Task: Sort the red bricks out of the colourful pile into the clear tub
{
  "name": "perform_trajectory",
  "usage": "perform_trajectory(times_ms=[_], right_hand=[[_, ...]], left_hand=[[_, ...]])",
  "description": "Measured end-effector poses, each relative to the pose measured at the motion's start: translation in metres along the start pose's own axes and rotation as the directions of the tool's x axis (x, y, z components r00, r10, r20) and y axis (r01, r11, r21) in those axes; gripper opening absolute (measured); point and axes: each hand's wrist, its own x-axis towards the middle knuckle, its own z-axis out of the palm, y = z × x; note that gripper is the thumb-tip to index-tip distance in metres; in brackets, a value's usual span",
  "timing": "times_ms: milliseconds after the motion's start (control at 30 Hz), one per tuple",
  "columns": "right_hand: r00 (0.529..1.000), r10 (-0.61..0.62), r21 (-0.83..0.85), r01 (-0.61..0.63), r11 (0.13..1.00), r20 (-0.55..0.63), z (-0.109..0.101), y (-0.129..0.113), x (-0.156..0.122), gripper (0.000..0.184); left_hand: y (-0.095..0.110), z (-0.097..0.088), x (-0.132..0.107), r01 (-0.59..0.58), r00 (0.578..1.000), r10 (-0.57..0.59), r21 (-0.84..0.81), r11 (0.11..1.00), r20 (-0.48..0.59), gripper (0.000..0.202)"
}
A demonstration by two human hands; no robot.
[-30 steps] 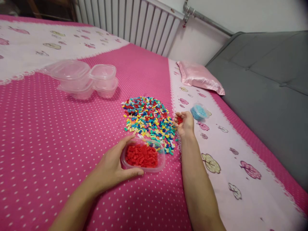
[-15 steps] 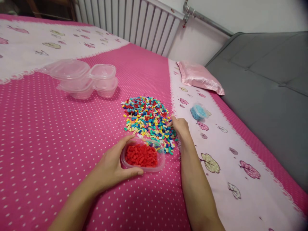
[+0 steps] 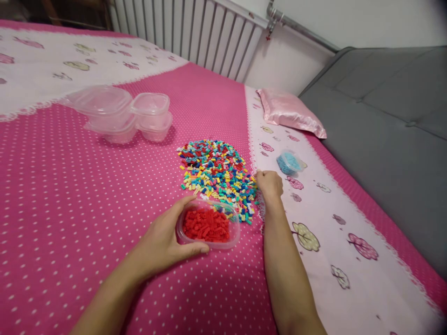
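Note:
A heap of small multicoloured bricks (image 3: 216,174) lies on the pink dotted bedspread (image 3: 77,195). In front of it stands a clear plastic tub (image 3: 208,224) filled with red bricks. My left hand (image 3: 164,239) grips the tub's left side, thumb along the near rim. At the heap's right edge my right hand (image 3: 269,184) is curled into a loose fist; what is inside the fist is hidden. Just beyond that hand sits a small clear tub of light blue bricks (image 3: 289,163).
Empty clear tubs with lids (image 3: 120,114) are stacked at the back left. A pink satin pillow (image 3: 289,111) lies by the wall, a radiator (image 3: 195,32) behind it. A grey sofa (image 3: 387,125) runs along the bed's right side.
My right hand, earlier palm up with red bricks in it, turned over, dipped to the heap's edge, and is now closed in a fist. The left hand and red tub stayed put.

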Motion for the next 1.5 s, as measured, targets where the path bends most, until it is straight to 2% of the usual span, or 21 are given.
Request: perform_trajectory(times_ms=[100,200,300,367,400,467,633,867,933,1033,1133,1200,1367,1500], right_hand=[[1.000,-0.022,0.012,0.022,1.000,0.001,0.002,0.001,0.002,0.040],[0.986,-0.168,0.190,0.164,0.968,0.007,0.005,-0.001,0.002,0.043],[0.913,-0.378,0.427,0.283,0.859,0.155,0.010,-0.005,-0.002,0.050],[0.850,-0.462,0.440,0.324,0.838,0.255,0.012,-0.009,-0.006,0.050],[0.833,-0.475,0.413,0.342,0.844,0.283,0.013,-0.011,-0.007,0.049],[0.842,-0.460,0.349,0.357,0.867,0.282,0.014,-0.012,-0.008,0.045],[0.931,-0.320,0.172,0.290,0.941,0.176,0.015,-0.006,0.001,0.044],[0.979,-0.178,0.157,0.161,0.974,0.100,0.010,-0.001,0.005,0.039],[0.974,-0.221,0.190,0.208,0.960,0.053,0.008,-0.003,0.002,0.034],[0.925,-0.377,0.295,0.349,0.890,0.042,0.010,-0.007,-0.002,0.029],[0.843,-0.515,0.319,0.450,0.834,0.156,0.014,-0.010,-0.005,0.024],[0.817,-0.534,0.274,0.475,0.837,0.216,0.017,-0.013,-0.008,0.022],[0.858,-0.470,0.130,0.452,0.883,0.209,0.020,-0.020,-0.013,0.025],[0.867,-0.443,0.057,0.442,0.895,0.227,0.018,-0.022,-0.015,0.027]], left_hand=[[0.002,0.000,0.000,0.005,1.000,-0.005,-0.001,1.000,-0.003,0.088],[0.003,0.000,0.001,0.005,1.000,-0.005,-0.005,1.000,-0.005,0.087],[0.003,0.000,0.001,0.000,1.000,0.000,-0.002,1.000,-0.010,0.087],[0.003,0.000,0.001,-0.005,1.000,0.005,-0.006,1.000,-0.013,0.086],[0.003,0.000,0.001,-0.007,1.000,0.007,-0.010,1.000,-0.015,0.086],[0.003,0.000,0.001,-0.004,1.000,0.003,-0.015,1.000,-0.015,0.086],[0.004,0.000,0.001,0.001,1.000,-0.001,-0.022,1.000,-0.009,0.085],[0.002,-0.001,0.001,-0.008,1.000,0.008,-0.007,1.000,-0.009,0.086],[0.002,0.000,0.001,-0.014,1.000,0.014,-0.013,1.000,-0.012,0.085],[0.002,0.000,0.001,-0.015,1.000,0.014,-0.018,1.000,-0.008,0.084],[0.003,0.000,0.001,-0.005,1.000,0.005,-0.011,1.000,-0.004,0.085],[0.004,0.000,0.001,-0.002,1.000,0.002,0.000,1.000,-0.008,0.086],[0.006,0.000,0.001,0.003,1.000,-0.003,0.015,1.000,-0.006,0.086],[0.005,0.000,0.001,0.004,1.000,-0.004,0.007,1.000,-0.009,0.086]])
